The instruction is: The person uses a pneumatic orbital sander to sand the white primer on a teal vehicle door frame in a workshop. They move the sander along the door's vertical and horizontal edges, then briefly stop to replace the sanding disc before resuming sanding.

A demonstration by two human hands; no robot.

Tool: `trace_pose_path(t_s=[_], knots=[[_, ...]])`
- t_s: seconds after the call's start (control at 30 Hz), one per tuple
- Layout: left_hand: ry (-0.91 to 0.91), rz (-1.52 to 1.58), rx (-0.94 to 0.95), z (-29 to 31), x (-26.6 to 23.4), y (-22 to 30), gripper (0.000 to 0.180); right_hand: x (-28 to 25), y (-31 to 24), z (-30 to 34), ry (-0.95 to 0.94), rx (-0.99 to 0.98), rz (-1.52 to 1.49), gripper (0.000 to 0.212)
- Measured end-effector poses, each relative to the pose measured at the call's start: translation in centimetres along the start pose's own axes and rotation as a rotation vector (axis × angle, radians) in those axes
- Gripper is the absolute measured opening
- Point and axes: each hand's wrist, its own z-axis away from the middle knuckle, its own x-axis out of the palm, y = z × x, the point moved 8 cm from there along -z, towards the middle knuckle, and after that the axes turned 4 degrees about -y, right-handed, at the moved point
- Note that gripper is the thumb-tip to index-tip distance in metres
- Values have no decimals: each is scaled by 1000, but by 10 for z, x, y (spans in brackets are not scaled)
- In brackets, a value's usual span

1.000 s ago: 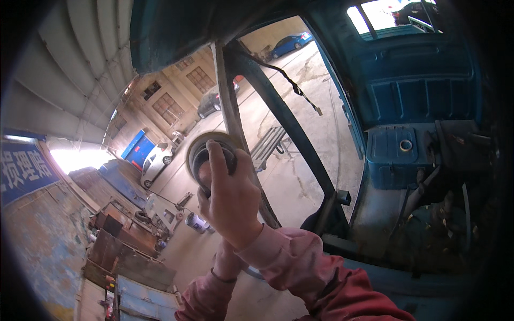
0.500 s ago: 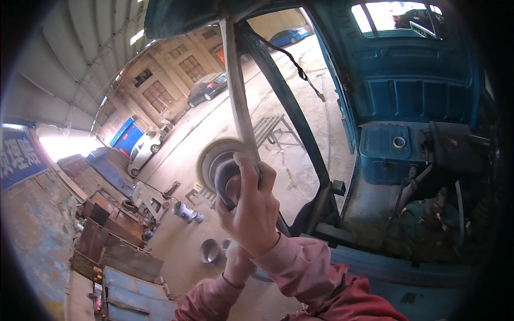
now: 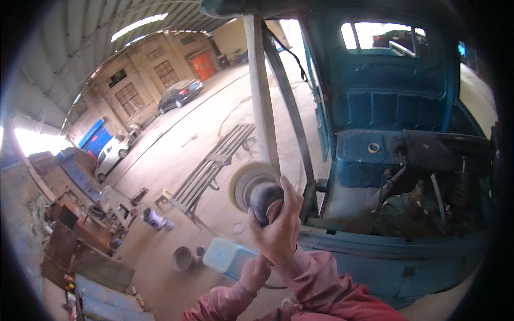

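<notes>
My right hand [image 3: 281, 227] wraps over the dark rounded head of a power sander [image 3: 266, 200], thumb and fingers closed around it. The sander's wide pale round disc [image 3: 243, 187] is at the lower part of a whitish-grey windshield pillar [image 3: 261, 91] of a blue truck cab. It looks to be against the pillar's left side; exact contact is hard to tell. Just below my right wrist, my left hand [image 3: 256, 272] is closed. What it grips is hidden behind the right wrist and sleeve.
The cab's blue front panel [image 3: 364, 267] lies to my right, with a seat base bearing a tape roll [image 3: 373, 147]. Below left stand a blue tub with a pale lid [image 3: 222, 255] and a bucket [image 3: 183, 259]. A slatted metal rack [image 3: 206, 171] stands beyond; scrap panels [image 3: 88, 227] lie left.
The sander has moved lower along the pillar, with both hands moving down too. My view has shifted, bringing the lidded tub and more of the slatted rack into sight.
</notes>
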Motion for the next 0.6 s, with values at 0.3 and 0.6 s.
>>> trace_pose_path(t_s=[0.3,0.6], knots=[[-197,-68,289,8,-29,-24,32,41,-31,45,59,-41,184,92],[-434,152,200,-2,7,-30,52,20,-37,54,161,-67,435,95]])
